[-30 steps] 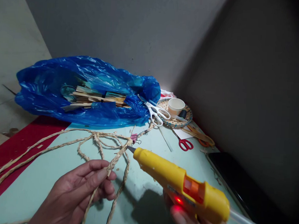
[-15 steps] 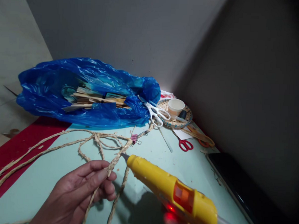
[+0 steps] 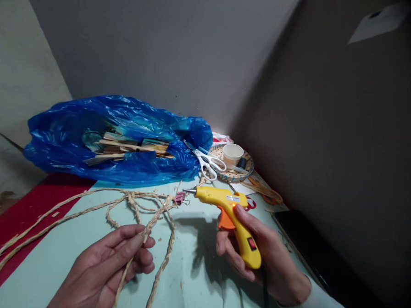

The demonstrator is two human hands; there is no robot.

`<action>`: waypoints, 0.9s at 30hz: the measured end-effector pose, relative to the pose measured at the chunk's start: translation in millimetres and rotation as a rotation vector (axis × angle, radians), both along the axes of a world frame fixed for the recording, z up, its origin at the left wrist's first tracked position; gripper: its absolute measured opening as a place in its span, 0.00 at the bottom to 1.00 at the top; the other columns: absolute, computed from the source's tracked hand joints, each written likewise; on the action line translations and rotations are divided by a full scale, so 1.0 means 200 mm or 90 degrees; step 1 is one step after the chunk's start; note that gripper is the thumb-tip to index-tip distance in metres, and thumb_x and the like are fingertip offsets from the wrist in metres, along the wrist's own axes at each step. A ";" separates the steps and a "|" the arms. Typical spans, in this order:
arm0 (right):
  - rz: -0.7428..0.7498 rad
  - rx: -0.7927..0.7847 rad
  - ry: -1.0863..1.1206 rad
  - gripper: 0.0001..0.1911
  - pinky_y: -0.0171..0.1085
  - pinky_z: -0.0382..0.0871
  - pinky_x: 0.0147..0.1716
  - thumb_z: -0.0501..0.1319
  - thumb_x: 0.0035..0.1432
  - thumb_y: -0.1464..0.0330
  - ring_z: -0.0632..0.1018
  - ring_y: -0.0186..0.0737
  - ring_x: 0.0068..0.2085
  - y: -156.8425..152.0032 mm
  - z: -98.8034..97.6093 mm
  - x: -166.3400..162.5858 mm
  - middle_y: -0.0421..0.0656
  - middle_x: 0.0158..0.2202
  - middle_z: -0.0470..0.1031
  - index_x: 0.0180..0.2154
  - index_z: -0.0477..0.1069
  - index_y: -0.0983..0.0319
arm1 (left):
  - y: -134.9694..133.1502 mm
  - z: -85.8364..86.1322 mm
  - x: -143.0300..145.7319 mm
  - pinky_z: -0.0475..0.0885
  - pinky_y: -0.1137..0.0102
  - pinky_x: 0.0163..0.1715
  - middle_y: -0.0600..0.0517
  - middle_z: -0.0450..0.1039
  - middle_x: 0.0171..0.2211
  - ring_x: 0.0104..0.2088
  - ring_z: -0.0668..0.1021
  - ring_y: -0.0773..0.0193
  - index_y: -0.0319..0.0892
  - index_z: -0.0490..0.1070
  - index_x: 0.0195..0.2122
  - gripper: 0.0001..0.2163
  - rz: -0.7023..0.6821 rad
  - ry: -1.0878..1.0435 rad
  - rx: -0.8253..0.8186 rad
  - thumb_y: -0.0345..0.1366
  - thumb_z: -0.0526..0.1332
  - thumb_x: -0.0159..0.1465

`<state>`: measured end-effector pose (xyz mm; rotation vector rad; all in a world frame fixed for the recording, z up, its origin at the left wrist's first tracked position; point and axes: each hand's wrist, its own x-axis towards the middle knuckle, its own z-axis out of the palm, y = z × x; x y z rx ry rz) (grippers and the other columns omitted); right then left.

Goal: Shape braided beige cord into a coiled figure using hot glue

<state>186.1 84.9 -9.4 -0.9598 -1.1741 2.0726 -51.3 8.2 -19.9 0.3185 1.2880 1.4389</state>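
Between the thumb and fingers of my left hand (image 3: 112,264) is a braided straw cord (image 3: 157,216), pinched near its middle. The cord runs up to a pink binder clip (image 3: 180,197) and loops across the table to the left. My right hand (image 3: 260,249) grips a yellow hot glue gun (image 3: 224,198) by its handle, with an orange trigger and a small red light lit. Its metal nozzle points left, just above and right of the binder clip, apart from the cord in my left hand.
A blue plastic bag (image 3: 68,151) with straw bundles (image 3: 133,145) lies at the back. White scissors (image 3: 210,165) rest beside a woven tray (image 3: 230,176) holding a white cup (image 3: 233,153). A black flat device (image 3: 310,251) lies along the right wall.
My right hand has drawn the glue gun up and away from the cord and turned it so its side and handle show. My left hand still pinches the cord.
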 end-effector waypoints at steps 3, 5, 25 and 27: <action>0.024 -0.042 -0.047 0.37 0.26 0.55 0.11 0.54 0.65 0.47 0.65 0.26 0.12 0.05 -0.03 0.03 0.43 0.14 0.68 0.24 0.79 0.72 | -0.01 -0.02 -0.02 0.81 0.75 0.26 0.48 0.84 0.28 0.24 0.82 0.62 0.41 0.80 0.32 0.16 0.004 -0.009 0.000 0.27 0.79 0.43; 0.032 -0.083 -0.060 0.36 0.25 0.56 0.10 0.54 0.65 0.48 0.66 0.27 0.12 0.06 -0.04 0.05 0.43 0.13 0.68 0.23 0.79 0.73 | -0.01 -0.03 -0.03 0.81 0.75 0.27 0.49 0.84 0.28 0.25 0.82 0.63 0.42 0.80 0.32 0.16 0.009 -0.006 -0.001 0.25 0.78 0.43; -0.101 0.283 -0.373 0.22 0.36 0.52 0.25 0.66 0.61 0.58 0.54 0.32 0.22 -0.04 0.09 0.20 0.35 0.18 0.58 0.20 0.64 0.60 | -0.01 0.03 0.02 0.81 0.74 0.26 0.48 0.83 0.29 0.24 0.82 0.63 0.40 0.79 0.33 0.16 -0.032 0.002 -0.019 0.25 0.78 0.43; -0.124 0.359 -0.422 0.21 0.37 0.49 0.25 0.66 0.61 0.64 0.49 0.33 0.22 -0.09 0.12 0.15 0.32 0.17 0.52 0.19 0.63 0.60 | -0.02 0.05 0.04 0.80 0.73 0.26 0.48 0.82 0.28 0.24 0.81 0.62 0.39 0.79 0.32 0.16 -0.045 -0.003 -0.018 0.26 0.79 0.42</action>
